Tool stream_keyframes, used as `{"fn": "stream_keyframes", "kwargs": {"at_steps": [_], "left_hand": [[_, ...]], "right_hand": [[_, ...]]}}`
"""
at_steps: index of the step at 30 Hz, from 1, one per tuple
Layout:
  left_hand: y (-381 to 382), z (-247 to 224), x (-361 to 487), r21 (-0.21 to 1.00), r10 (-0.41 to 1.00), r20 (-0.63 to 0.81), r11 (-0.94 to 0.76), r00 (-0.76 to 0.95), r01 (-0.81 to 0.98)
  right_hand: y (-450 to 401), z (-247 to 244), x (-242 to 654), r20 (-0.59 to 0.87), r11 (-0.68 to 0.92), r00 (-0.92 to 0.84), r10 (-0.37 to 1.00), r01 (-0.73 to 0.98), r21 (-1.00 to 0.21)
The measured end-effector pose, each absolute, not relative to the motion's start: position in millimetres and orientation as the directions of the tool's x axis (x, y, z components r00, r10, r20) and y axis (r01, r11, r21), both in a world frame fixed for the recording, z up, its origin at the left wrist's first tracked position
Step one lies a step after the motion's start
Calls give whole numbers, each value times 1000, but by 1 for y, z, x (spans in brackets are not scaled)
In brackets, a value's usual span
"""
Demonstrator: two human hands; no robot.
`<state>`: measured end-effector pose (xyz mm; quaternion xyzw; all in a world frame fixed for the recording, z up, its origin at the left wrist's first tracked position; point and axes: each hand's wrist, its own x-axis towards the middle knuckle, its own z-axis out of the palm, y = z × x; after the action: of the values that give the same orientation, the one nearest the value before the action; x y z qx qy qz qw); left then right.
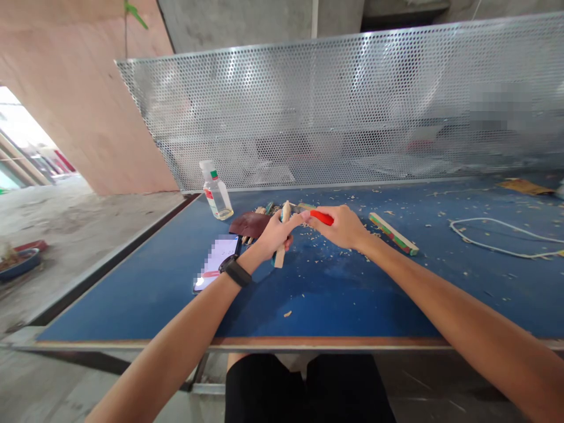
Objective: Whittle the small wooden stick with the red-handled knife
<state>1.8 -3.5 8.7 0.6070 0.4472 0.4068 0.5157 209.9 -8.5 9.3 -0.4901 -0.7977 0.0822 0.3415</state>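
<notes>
My left hand (278, 234) is wrapped round a pale wood stick (279, 257), tilted slightly, with its carved upper end showing past the fingers. In my right hand (341, 226) is a knife with a red handle (321, 218). Its blade points left toward the stick's upper end; whether it touches the wood I cannot tell. The left thumb reaches over toward the knife, close to the right fingers. Beyond the left hand lies a dark red leather-like piece (249, 224) with small wooden bits beside it.
A phone (215, 262) lies by my left wrist, and a clear bottle (217, 194) stands behind it. Right of my hands are a painted wood stick (393, 234) and a looped white cable (493, 220). Shavings dot the blue table (335, 305); a perforated metal screen (308, 106) rises behind.
</notes>
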Motion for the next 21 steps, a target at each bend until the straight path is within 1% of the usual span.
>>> {"fn": "stream_keyframes", "kwargs": {"at_steps": [3, 7, 14, 21], "left_hand": [[-6, 9, 3, 989, 960, 42, -79, 277, 124], [-8, 10, 3, 976, 960, 92, -139, 266, 167], [-4, 4, -1, 948, 946, 161, -228, 283, 220], [-7, 9, -1, 922, 949, 180, -254, 259, 292]], "right_hand": [[-7, 9, 211, 446, 504, -298, 844, 726, -468], [-4, 7, 214, 412, 495, -317, 854, 738, -459], [-4, 7, 214, 405, 544, -381, 831, 709, -449], [-4, 8, 213, 397, 514, -354, 847, 735, -442]]}}
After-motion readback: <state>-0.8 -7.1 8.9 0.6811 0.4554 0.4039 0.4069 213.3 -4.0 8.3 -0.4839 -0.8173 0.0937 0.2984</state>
